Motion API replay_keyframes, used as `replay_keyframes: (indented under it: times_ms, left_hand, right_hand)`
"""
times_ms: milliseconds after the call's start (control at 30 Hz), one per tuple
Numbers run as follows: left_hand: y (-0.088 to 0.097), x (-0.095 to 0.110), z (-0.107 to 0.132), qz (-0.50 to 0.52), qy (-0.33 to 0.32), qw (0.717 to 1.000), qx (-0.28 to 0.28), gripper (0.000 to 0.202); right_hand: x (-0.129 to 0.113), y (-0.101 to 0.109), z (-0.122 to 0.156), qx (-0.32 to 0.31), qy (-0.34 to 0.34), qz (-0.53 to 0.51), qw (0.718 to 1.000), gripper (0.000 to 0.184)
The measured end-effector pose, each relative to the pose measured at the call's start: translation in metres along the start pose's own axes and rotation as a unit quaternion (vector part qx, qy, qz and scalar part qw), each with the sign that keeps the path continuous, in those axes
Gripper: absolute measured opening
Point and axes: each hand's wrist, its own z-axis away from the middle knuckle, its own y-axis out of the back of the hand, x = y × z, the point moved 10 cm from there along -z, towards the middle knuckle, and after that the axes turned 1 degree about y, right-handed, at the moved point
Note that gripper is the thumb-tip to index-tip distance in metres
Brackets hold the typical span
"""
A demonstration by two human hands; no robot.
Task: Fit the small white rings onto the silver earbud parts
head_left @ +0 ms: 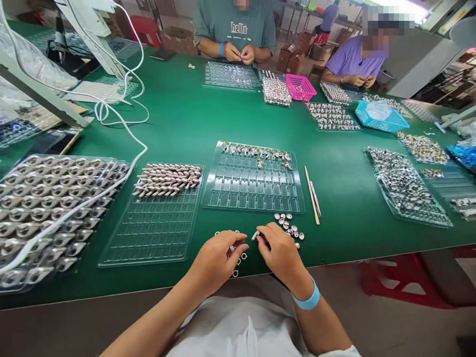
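Note:
My left hand (216, 259) rests near the table's front edge, fingers curled over several small white rings (241, 258). My right hand (279, 250), with a blue wristband, pinches a small white part (255, 235) at its fingertips. A loose heap of small round white caps (289, 226) lies just beyond my right hand. Straight ahead is a clear plastic tray (254, 191) with a row of finished small parts along its far edge.
A second clear tray (154, 228) at left holds stacked grey pieces (167, 179); a full tray (44, 208) lies further left under a white cable (111, 186). Two thin sticks (312, 198) lie beside the middle tray. More trays at right. Two people work across the table.

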Motion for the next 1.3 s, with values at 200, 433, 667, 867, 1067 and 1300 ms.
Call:
replay_keyframes:
  times_ms: [200,433,667,867,1067,1300]
  left_hand:
    - [-0.011,-0.003,0.006,0.235,0.096,0.966,-0.046,0.025]
    - [-0.045,0.009,0.009,0.497,0.176,0.838,-0.137,0.03]
    - [-0.059,-0.001,0.017,0.565,0.238,0.778,-0.141,0.029]
    - [-0.062,-0.001,0.018,0.583,0.248,0.759,-0.15,0.026]
    - [-0.059,-0.004,0.016,0.558,0.25,0.779,-0.137,0.024]
    - [-0.01,0.002,0.01,0.354,0.104,0.929,0.017,0.007]
  right_hand:
    - [0.009,0.028,0.028,0.117,-0.084,-0.301,0.943,0.025]
    - [0.002,0.025,0.04,0.191,-0.042,-0.404,0.894,0.027]
    - [-0.011,0.033,0.041,0.183,0.03,-0.322,0.928,0.038]
    - [-0.014,0.036,0.042,0.197,0.048,-0.286,0.936,0.038]
    - [-0.021,0.035,0.04,0.167,0.094,-0.302,0.934,0.047]
    - [-0.014,0.036,0.036,0.13,0.074,-0.396,0.906,0.045]
